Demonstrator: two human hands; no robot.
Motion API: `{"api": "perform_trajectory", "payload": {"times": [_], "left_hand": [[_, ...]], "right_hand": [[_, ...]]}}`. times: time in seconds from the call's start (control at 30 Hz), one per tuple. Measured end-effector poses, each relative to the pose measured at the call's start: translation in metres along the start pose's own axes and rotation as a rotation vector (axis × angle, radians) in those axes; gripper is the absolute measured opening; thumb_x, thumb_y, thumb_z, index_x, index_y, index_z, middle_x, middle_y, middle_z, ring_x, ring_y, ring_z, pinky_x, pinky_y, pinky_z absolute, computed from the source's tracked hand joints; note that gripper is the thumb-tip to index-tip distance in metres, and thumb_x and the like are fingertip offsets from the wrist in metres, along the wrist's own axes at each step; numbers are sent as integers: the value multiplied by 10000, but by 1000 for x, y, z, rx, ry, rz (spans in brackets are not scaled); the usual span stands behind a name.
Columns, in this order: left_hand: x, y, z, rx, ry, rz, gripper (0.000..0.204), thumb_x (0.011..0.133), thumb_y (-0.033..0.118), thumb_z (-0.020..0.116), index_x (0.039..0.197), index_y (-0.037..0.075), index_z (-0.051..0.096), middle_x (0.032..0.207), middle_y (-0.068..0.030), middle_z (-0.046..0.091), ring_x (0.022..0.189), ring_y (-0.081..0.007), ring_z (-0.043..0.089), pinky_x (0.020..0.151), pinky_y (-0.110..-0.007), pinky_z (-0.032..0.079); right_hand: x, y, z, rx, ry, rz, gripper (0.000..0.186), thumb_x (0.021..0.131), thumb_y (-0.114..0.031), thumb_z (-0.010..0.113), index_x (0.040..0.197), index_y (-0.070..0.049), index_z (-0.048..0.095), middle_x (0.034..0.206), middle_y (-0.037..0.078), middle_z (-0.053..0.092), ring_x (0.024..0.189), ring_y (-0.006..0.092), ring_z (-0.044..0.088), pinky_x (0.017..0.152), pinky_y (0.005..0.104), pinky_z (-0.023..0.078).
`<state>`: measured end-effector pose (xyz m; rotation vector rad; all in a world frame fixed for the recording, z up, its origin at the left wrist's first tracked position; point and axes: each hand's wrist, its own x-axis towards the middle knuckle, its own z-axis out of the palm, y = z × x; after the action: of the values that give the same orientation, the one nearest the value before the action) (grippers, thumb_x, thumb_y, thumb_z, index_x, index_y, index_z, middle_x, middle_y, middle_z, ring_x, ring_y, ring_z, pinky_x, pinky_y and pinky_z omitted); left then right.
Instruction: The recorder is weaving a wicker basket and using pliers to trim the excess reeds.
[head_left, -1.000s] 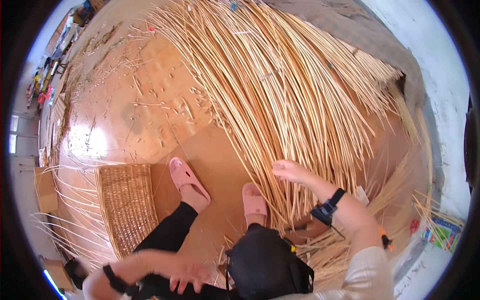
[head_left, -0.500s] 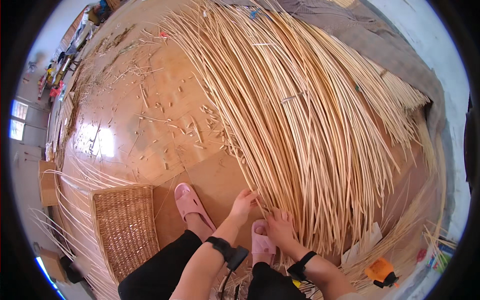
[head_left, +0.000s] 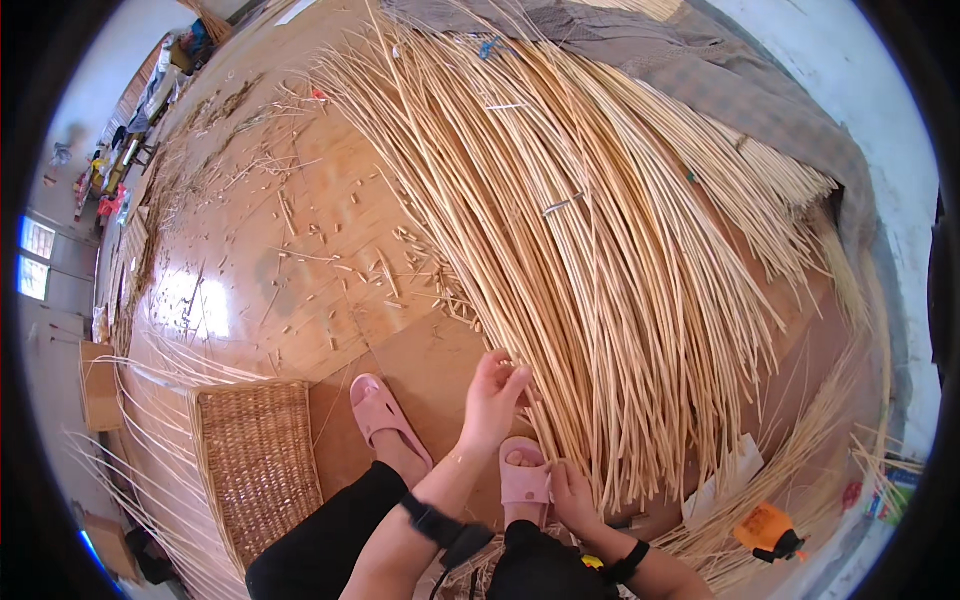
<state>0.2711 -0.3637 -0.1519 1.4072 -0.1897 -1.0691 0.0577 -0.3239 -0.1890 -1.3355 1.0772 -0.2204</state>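
Observation:
A wide spread of long, pale, peeled rods (head_left: 610,290), like willow or wicker canes, fans across the floor. At its left edge, near the lower ends, is my left hand (head_left: 490,405), raised slightly with curled fingers and thumb close together. Anything between those fingertips is too small to make out. Lower down, my right hand (head_left: 575,498) is closed beside my pink right slipper (head_left: 525,485), by the rods' near ends. What it grips, if anything, is hidden. Both wrists wear black bands.
A woven wicker basket (head_left: 258,460) with long loose stakes stands at the left. Short cut pieces (head_left: 425,255) litter the wooden floor. My other pink slipper (head_left: 385,415) is between basket and rods. A grey cloth (head_left: 690,65) covers rods at the back; an orange-and-black object (head_left: 768,530) lies right.
My left hand has lifted a little and turned, its fingers curling upward. The right hand has drawn down toward me, away from the left hand. The view has shifted slightly.

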Motion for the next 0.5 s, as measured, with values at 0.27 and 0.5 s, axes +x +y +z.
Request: {"api": "perform_trajectory", "payload": {"times": [0.27,0.5], "left_hand": [[40,-108,-11,402,-127,-378,252,912,224,641,919,-8,544,703,-107,597,681,-178,635,579,-329,519],[52,-161,-26,370,240,-197,493,876,233,690,1208,-67,483,1081,-166,647,983,-219,643,826,-335,512]], "right_hand": [[39,41,-4,-189,129,-13,314,950,-166,554,1196,30,555,1029,168,602,975,254,598,877,343,471],[188,17,-29,-431,241,-360,487,938,-175,561,1367,16,430,1350,255,446,1268,419,425,1059,463,364]]}}
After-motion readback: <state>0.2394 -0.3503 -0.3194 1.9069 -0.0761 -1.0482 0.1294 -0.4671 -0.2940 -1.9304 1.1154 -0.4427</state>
